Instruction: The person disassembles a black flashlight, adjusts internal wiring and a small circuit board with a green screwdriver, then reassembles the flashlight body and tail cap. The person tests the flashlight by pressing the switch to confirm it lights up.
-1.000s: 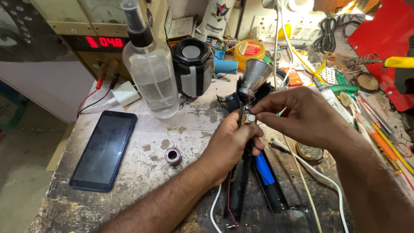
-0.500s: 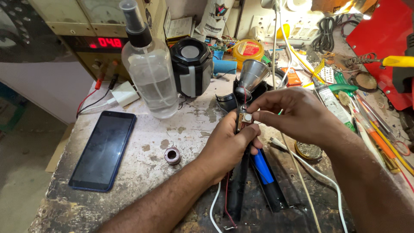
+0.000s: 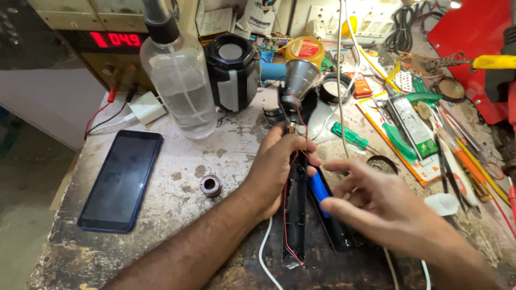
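The left hand point(image 3: 277, 166) is closed around the upper part of a long black torch body point(image 3: 294, 215), which lies opened along the workbench point(image 3: 161, 215) and runs toward the person. The fingers point(image 3: 301, 147) pinch near a small part just below the silver reflector point(image 3: 300, 78) at the torch's far end. Thin red wire point(image 3: 285, 215) runs along the body.

The right hand point(image 3: 376, 207) is open and holds nothing, fingers spread moderately, hovering over the second black shell half point(image 3: 336, 231). Its fingertips lie just beside a blue cell point(image 3: 318, 188), which sits between the two shell halves; whether they touch it cannot be told.

To the left on the bench lie a dark phone point(image 3: 121, 180) and a small metal ring point(image 3: 210, 185), both well apart from the hands. A clear spray bottle point(image 3: 180, 86) and a black speaker point(image 3: 232, 72) stand behind. A green screwdriver point(image 3: 349, 135) lies near the reflector. A white cable point(image 3: 266, 252) passes under the left forearm.
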